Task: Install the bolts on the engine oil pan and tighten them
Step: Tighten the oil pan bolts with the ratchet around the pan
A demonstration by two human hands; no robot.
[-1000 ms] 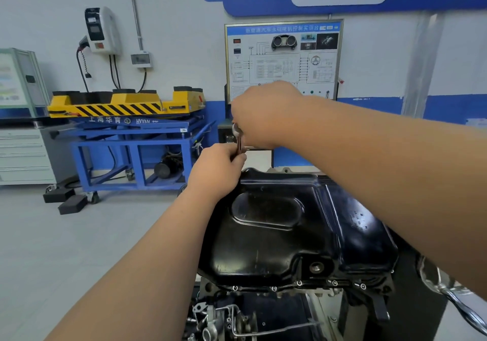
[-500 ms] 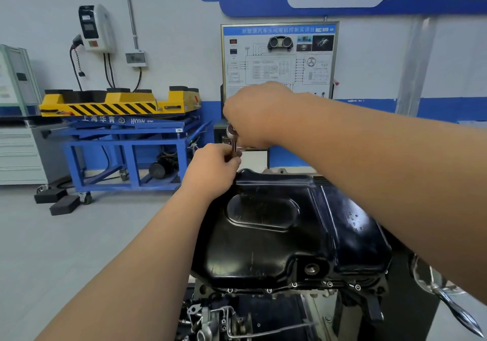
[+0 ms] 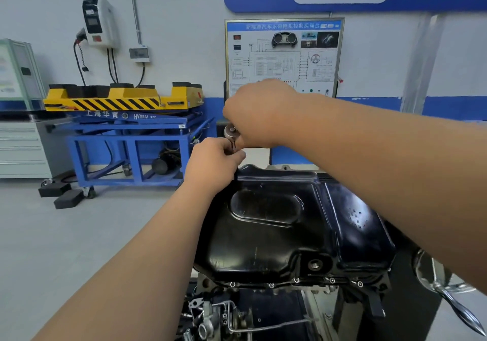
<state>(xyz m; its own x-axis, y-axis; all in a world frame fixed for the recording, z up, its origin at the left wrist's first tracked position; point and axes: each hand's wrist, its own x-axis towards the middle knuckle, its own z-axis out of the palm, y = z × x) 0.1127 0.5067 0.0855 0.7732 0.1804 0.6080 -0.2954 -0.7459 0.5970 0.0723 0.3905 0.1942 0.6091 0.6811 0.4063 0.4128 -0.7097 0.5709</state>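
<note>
Item: engine oil pan [image 3: 276, 235], black, mounted upside-down on the engine, centre of view. Near flange: row of bolts [image 3: 271, 285] seated. Far left corner: work in hand. Right hand [image 3: 261, 114] curls over the ratchet [image 3: 230, 131] head; left hand [image 3: 213, 166] fingers pinch the thin shaft [image 3: 233, 147] just below it, at the pan's edge. The bolt itself is hidden behind the left hand. Handling note: keep the shaft square to the flange, steady it lightly with the left hand, turn in short strokes, and judge snugness by feel to avoid cross-threading.
</note>
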